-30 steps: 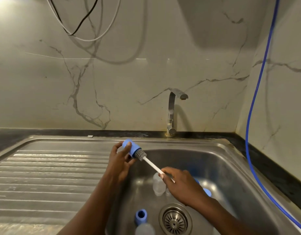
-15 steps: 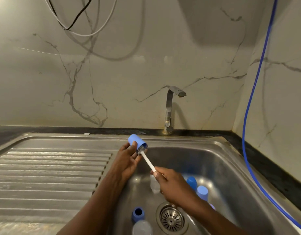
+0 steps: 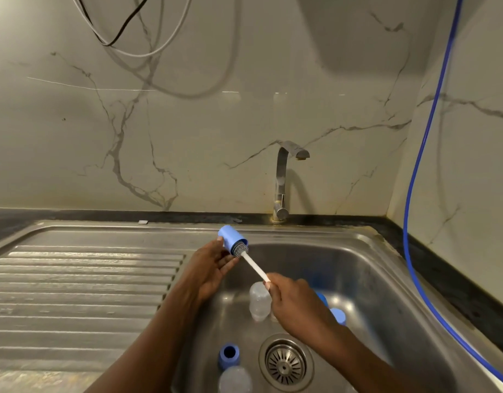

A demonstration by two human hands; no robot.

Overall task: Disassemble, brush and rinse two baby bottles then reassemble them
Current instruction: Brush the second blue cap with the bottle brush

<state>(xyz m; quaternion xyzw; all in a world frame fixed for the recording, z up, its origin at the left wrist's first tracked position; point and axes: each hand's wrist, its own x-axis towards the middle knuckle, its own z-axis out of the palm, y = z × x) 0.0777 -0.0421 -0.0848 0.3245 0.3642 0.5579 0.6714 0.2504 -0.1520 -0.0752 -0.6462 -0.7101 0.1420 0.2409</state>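
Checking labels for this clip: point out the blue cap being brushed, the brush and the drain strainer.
blue cap [image 3: 231,237], head view, on its outer side wall.
brush [image 3: 254,266], head view, on the white handle.
drain strainer [image 3: 285,364], head view, on its slotted centre.

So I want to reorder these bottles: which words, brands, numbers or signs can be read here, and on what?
No readable text anywhere.
blue cap in the left hand: plain.
brush in the right hand: plain.
clear bottle in the sink: any markings too faint to read.
pale scrap behind the sink: too small to tell.
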